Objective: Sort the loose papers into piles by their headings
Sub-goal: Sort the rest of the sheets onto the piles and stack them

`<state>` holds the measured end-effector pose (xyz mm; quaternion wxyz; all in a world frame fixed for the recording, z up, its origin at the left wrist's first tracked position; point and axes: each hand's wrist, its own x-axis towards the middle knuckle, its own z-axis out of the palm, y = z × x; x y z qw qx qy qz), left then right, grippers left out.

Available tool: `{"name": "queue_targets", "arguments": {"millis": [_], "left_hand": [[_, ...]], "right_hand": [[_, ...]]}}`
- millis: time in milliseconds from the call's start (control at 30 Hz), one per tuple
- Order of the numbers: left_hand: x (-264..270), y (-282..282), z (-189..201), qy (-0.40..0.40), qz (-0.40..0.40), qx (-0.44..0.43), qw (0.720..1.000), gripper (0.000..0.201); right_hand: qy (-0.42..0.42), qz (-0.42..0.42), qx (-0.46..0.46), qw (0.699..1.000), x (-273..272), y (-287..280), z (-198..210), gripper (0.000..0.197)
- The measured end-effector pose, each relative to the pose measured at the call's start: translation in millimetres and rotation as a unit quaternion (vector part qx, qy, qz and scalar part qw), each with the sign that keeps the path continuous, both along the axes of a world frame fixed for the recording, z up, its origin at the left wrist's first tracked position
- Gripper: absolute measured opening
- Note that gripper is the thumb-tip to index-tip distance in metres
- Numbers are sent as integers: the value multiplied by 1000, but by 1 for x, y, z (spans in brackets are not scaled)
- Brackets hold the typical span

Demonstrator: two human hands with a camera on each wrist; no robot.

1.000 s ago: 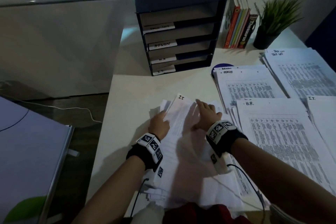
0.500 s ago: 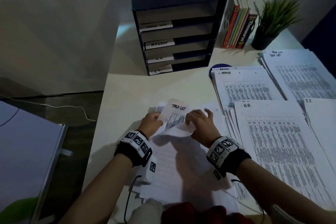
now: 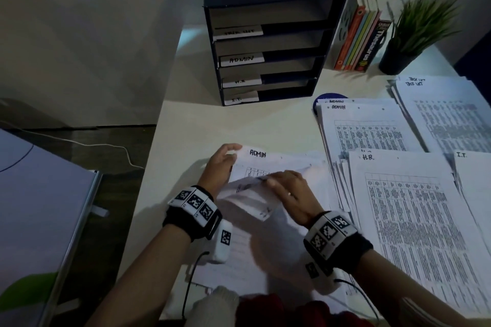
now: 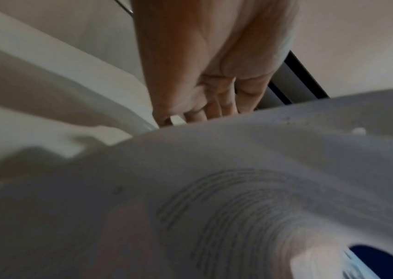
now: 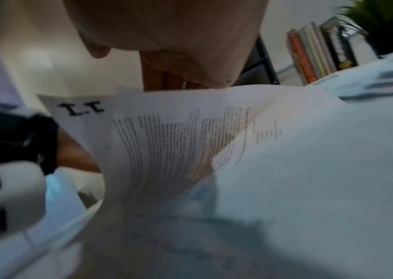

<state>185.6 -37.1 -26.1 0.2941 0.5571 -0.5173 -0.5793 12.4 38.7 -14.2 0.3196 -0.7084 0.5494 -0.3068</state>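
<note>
A loose paper stack (image 3: 255,252) lies on the desk right in front of me. My left hand (image 3: 221,164) grips its far left corner, thumb on a sheet headed ADMIN (image 3: 268,160). My right hand (image 3: 285,188) pinches the upper sheets (image 3: 247,199) and curls them back toward me. In the right wrist view the fingers (image 5: 166,79) reach behind the curled sheets (image 5: 179,136), and one is headed I.T. (image 5: 80,109). The left wrist view shows the fingers (image 4: 212,107) behind a bulging sheet (image 4: 238,169). Sorted piles lie to the right: ADMIN (image 3: 364,130), TASK LIST (image 3: 449,114), H.R. (image 3: 414,215), I.T. (image 3: 475,180).
A dark letter tray (image 3: 268,42) with shelves labelled TASK LIST, ADMIN, H.R. and I.T. stands at the back of the desk. Books (image 3: 361,34) and a potted plant (image 3: 414,34) sit to its right. The desk's left edge (image 3: 148,167) drops to the floor.
The I.T. sheet lay flat on top under both hands. My right hand then peeled sheets back, baring a TASK LIST sheet and now the ADMIN sheet.
</note>
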Motion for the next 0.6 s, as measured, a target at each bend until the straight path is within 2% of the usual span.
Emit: {"name": "queue_targets", "arguments": {"millis": [67, 133, 167, 300, 333, 467, 600], "left_hand": [[-1, -2, -3, -13, 8, -33, 999, 36], [-4, -1, -3, -44, -8, -63, 997, 35], [-4, 0, -1, -49, -13, -74, 996, 34], [-6, 4, 3, -57, -31, -98, 993, 29], [-7, 5, 3, -58, -35, -100, 993, 27], [-8, 1, -3, -34, -44, -82, 995, 15], [-4, -2, -12, -3, -32, -43, 999, 26]], "right_hand": [[-39, -92, 10, 995, 1, -6, 1, 38], [-35, -150, 19, 988, 1, -15, 1, 11], [-32, -155, 34, 987, 2, -19, 1, 16], [-13, -101, 100, 990, 1, -34, 2, 60], [2, -90, 108, 990, 1, -37, 0, 64], [19, -90, 115, 989, 3, -42, -1, 58], [-5, -91, 72, 993, 4, -35, -1, 51]]}}
